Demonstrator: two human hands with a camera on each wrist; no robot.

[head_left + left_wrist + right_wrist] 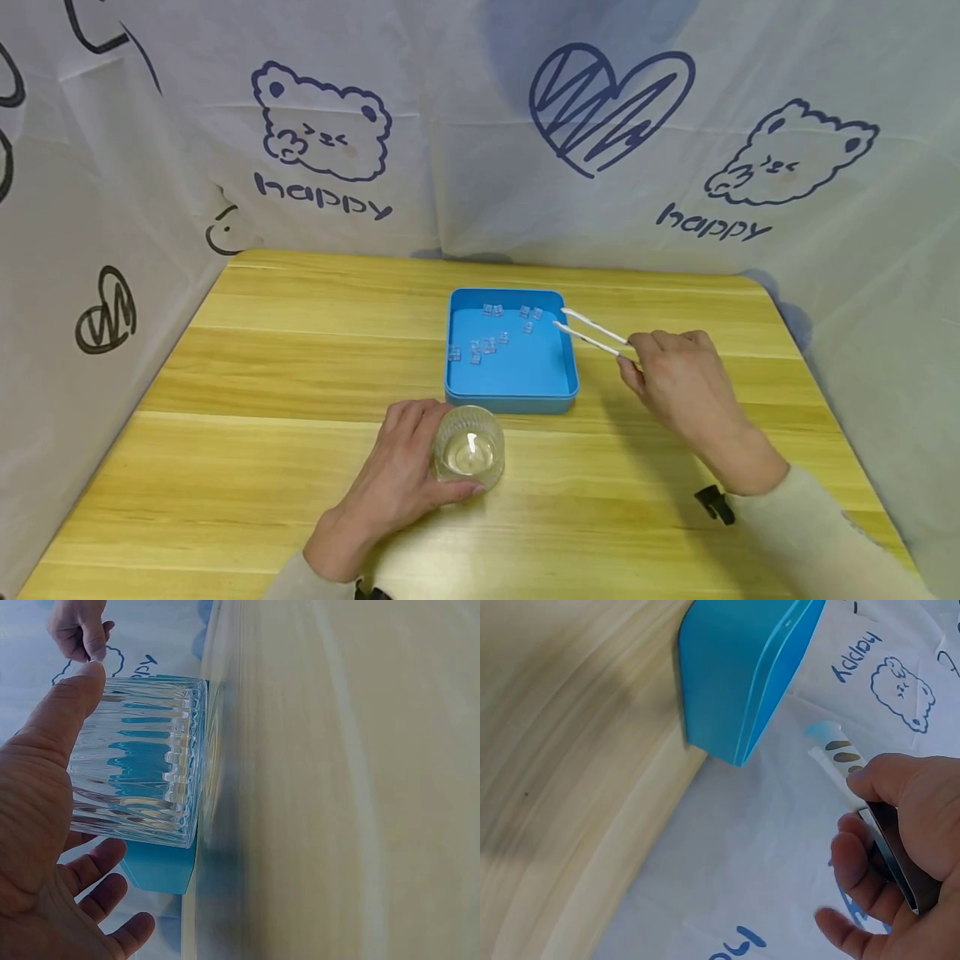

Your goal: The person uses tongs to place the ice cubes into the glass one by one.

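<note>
My left hand [408, 458] holds a clear ribbed drinking glass [491, 467] between thumb and fingers, close in front of a square blue tray [517, 404]. The left wrist view shows the thumb along one side of the glass [150, 761]. Several small clear cubes [489, 345] lie scattered on the tray's floor, mostly in its left and back parts. At the tray's right, my right hand [678, 383] pinches a pair of tongs [596, 342] with white tips and a metal handle. The tips stand apart over the tray's right edge, with nothing between them.
The tray stands on a wood-grain table [285, 350]. A white cloth [465, 167] with drawn bears and hearts hangs behind the table and along both sides. Black straps [715, 505] show at the wrists.
</note>
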